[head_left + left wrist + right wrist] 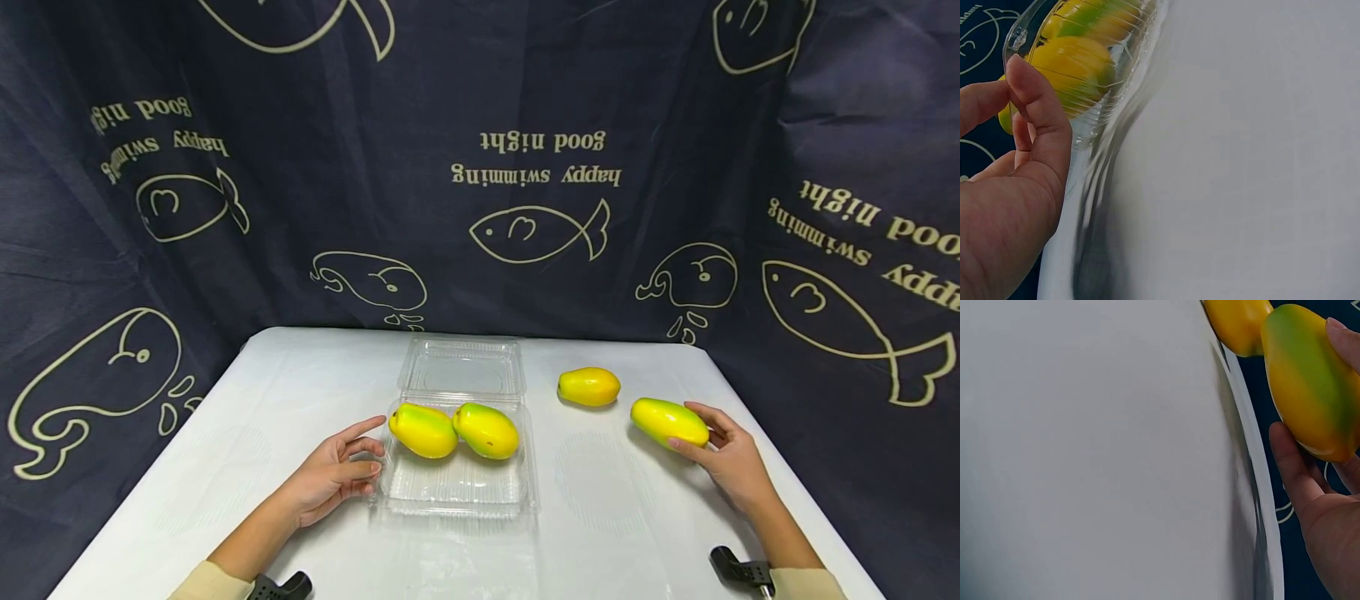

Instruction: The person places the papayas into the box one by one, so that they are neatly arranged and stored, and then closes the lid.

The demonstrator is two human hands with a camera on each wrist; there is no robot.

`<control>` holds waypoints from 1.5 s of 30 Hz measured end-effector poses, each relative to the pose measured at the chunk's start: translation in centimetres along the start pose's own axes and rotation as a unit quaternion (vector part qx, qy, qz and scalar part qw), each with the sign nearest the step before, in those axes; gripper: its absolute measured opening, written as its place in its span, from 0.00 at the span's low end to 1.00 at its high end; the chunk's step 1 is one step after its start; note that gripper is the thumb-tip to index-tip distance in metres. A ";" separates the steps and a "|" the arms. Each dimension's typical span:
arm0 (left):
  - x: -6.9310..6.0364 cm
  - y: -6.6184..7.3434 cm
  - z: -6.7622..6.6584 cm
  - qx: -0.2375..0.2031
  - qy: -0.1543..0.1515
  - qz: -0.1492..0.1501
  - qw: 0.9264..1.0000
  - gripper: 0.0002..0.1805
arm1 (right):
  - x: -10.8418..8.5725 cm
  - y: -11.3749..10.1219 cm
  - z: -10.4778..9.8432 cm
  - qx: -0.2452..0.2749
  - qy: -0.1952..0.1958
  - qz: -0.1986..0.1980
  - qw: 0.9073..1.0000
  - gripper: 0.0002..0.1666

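Note:
Two yellow-green fruits, one [423, 431] on the left and one [487, 432] beside it, lie in the base of a clear plastic box [480, 492]. My left hand [330, 475] is at the box's left edge, fingers loosely bent; in the left wrist view the hand [1029, 169] overlaps the box wall [1088, 128], and touch is unclear. My right hand [723, 458] grips another fruit [663, 421] between thumb and fingers, at the right of the table. The right wrist view shows this fruit [1307, 381] against the fingers of the hand [1329, 519].
A fourth fruit [588, 387] lies on the white table [300, 375], between the box and the gripped fruit and farther back. The box's clear lid [461, 367] lies opened away from me. A dark curtain [420, 167] with fish drawings hangs behind the table and at both sides.

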State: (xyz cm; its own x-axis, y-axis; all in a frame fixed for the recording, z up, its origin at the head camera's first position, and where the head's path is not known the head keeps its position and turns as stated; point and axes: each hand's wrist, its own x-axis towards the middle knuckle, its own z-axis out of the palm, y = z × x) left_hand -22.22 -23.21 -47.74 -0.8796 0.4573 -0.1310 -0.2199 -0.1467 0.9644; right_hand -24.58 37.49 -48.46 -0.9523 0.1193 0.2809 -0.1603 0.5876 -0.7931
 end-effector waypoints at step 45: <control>0.1 0.0 0.0 -0.007 0.001 -0.002 1.000 0.47 | -2.0 -2.1 1.9 0.026 -0.032 -0.003 0.999 0.40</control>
State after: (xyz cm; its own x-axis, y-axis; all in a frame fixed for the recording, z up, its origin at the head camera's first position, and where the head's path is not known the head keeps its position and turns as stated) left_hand -22.29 -23.21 -47.71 -0.8793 0.4568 -0.1350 -0.2289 -0.1566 0.9608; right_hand -22.83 34.46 -48.39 -0.9659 0.0631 0.2510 -0.1773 0.5453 -0.8192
